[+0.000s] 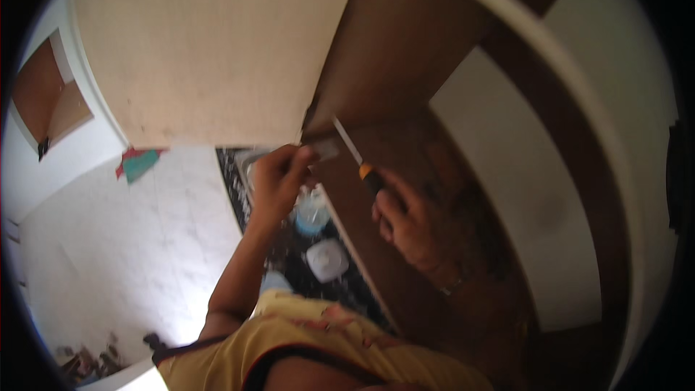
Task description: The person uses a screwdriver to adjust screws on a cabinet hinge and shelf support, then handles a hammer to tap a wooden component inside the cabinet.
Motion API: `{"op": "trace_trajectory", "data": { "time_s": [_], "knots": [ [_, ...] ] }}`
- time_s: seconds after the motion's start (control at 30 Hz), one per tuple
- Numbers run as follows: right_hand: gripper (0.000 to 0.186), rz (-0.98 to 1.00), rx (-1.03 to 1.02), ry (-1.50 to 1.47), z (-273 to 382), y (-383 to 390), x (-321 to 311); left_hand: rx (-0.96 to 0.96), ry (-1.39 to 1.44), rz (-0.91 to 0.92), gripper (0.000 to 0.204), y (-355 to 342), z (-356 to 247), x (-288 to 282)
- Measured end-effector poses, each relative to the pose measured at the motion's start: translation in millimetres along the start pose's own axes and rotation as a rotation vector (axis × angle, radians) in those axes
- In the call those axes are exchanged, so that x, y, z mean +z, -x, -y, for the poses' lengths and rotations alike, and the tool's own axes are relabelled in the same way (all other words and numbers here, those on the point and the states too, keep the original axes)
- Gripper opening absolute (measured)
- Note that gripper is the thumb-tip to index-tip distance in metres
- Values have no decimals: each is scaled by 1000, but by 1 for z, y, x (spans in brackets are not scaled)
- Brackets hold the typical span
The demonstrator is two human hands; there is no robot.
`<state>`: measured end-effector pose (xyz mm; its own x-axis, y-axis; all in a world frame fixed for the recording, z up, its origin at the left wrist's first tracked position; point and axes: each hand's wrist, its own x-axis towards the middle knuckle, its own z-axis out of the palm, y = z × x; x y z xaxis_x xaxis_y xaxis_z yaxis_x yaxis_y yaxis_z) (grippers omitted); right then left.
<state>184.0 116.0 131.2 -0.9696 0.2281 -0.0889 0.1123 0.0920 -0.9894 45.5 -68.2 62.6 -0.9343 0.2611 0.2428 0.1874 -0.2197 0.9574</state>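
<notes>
Far left, pale floor [145, 239] spreads wide, giving the left forearm open room beside it. Above, the big light wooden panel [210, 51] ends in a straight lower edge, and here's the left hand [279, 177] close by its lower right corner, fingers curled; whether they pinch anything, I can't tell. Below, on the dark speckled counter [286, 250], sit a round bluish tub [311, 216] and a squarish white container [327, 259], contents too blurred to read. Now the screwdriver [362, 166], in front of the brown boards [362, 224]: long axis slanting, tip up and leftward, handle down and rightward, gripped firmly in the right hand [413, 224].
</notes>
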Motion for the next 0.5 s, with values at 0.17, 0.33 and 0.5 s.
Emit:
{"op": "trace_trajectory", "data": {
  "time_s": [0.17,0.33,0.5],
  "knots": [
    [46,141,-338,378,-27,11,-20,697,78,-60,16,6,-179,12],
    [46,116,-887,655,10,63,-25,1041,-534,253,19,-53,-317,103],
    [44,113,-866,725,60,106,-31,1034,-1080,389,21,-127,-357,175]
  ]
}}
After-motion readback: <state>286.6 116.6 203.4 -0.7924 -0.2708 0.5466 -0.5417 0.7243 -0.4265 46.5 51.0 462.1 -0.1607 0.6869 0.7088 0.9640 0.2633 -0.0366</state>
